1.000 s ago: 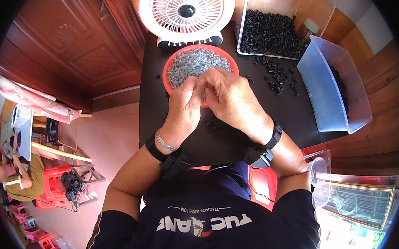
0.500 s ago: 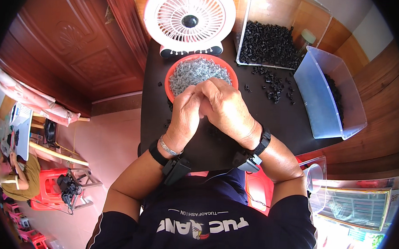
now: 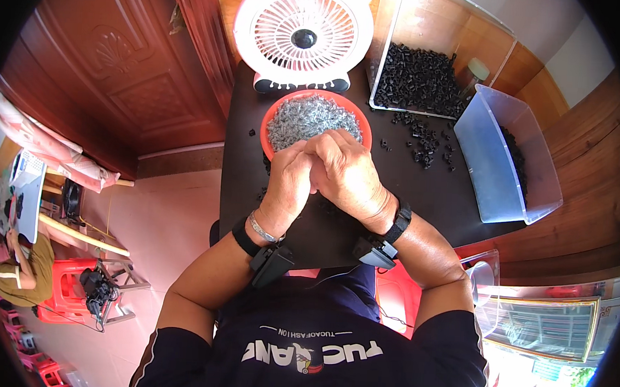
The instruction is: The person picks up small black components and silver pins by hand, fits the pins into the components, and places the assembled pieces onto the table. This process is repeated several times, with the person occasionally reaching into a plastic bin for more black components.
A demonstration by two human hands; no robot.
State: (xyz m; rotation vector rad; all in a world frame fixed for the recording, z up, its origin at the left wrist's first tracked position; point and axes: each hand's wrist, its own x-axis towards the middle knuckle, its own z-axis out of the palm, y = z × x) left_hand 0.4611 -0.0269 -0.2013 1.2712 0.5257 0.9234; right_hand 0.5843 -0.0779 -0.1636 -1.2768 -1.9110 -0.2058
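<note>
Meeting over the near side of a red bowl, the left hand and right hand are pressed together, fingers curled in; from where I stand I can't tell what, if anything, they pinch. Heaped in the bowl, just past the knuckles, are small silvery pieces. They look light and hard to me, probably slick and apt to skitter, so I'd pick one off the top of the heap by its sides, between thumb and fingertip. The little black pieces, scattered on the dark worktop to the right, seem light too, stiff and not easily broken; a gentle pinch around the body should do. The silvery ones are bright and glinting, jumbled every way; the black ones are stubby, with more of them in a clear bin and a bluish tub
</note>
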